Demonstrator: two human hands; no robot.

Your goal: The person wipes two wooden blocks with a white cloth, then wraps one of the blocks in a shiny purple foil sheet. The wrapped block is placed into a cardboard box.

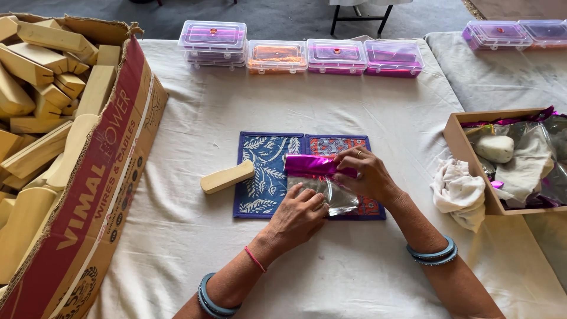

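Note:
A block wrapped in shiny magenta foil [310, 166] lies on a blue and orange patterned cloth mat [263, 171] at the table's middle. My right hand [365, 174] grips the foil at the block's right end. My left hand [297, 214] presses flat on the clear part of the wrapping sheet [339, 198] just below the block. A bare pale wooden block [227, 176] rests on the mat's left edge, apart from both hands.
A big cardboard box [112, 177] full of wooden blocks fills the left side. Several clear lidded plastic boxes [301, 55] line the far edge. At right, an open box [466, 147] holds foil sheets, cloth and a white lump; a white rag [459, 192] hangs beside it.

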